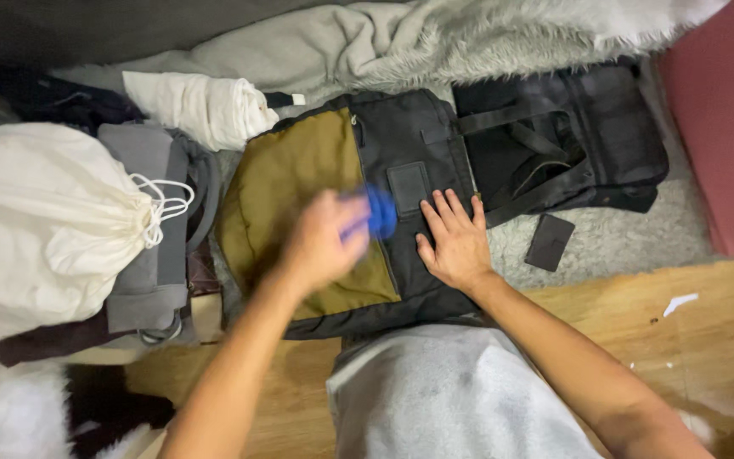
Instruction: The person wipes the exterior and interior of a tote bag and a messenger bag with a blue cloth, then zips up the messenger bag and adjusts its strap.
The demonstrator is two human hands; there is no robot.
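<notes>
A small blue object (380,212), blurred at centre frame, sits in the clenched fingers of the left hand (323,240) over the olive lining of an open black bag (401,136); it looks light and easily pinched. The right hand (454,242) lies flat and open, holding nothing, on the bag's soft dark panel. A white drawstring sack (40,221) crowds the left, a second black bag (571,136) the upper right, a dark wallet (550,241) nearby.

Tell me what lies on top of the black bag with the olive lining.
On the black bag the right hand lies flat. The left hand, blurred, holds a blue thing over the olive lining. What the hands cover cannot be seen.
</notes>
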